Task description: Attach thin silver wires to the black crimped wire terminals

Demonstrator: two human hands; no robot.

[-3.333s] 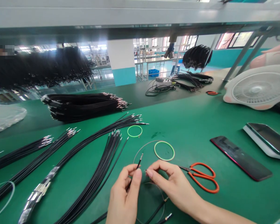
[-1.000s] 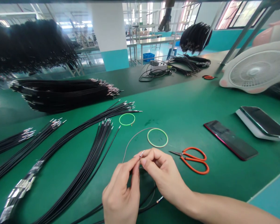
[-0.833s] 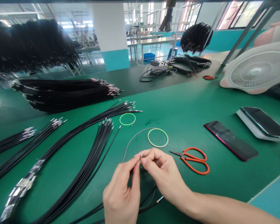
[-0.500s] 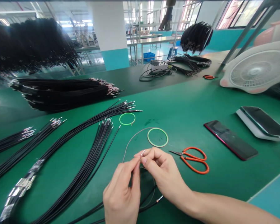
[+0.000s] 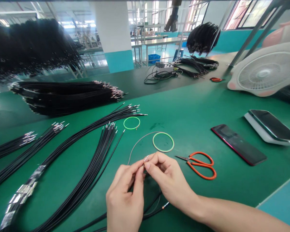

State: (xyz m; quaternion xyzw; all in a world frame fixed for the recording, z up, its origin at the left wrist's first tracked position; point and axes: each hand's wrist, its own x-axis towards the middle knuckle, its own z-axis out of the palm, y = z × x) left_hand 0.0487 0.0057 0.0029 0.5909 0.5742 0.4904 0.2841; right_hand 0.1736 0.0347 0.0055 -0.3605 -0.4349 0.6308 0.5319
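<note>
Fingertip to fingertip, both hands meet above the green mat. My right hand (image 5: 170,180) is closed in a pinch on a cable end (image 5: 146,158), whose pale tip pokes out between the fingers. My left hand (image 5: 125,196) pinches right beside that tip; a thin brownish wire (image 5: 135,145) runs from a green ring (image 5: 163,142) toward its fingers. What exactly lies between the left fingertips is hidden. Below the hands pass black cables (image 5: 157,211), one with a bared end. To the right lie scissors with orange handles (image 5: 200,165), open a little.
Bundles of black cables (image 5: 87,180) with silvery ends lie to the left, and a thick coil (image 5: 62,96) sits behind them. Another green ring (image 5: 131,123) rests near their tips. Two phones (image 5: 239,145) and a white fan (image 5: 263,72) stand at the right.
My left hand has shifted slightly, its thumb and finger now a little lower along the pinched end. The right hand and everything on the mat look nearly the same.
</note>
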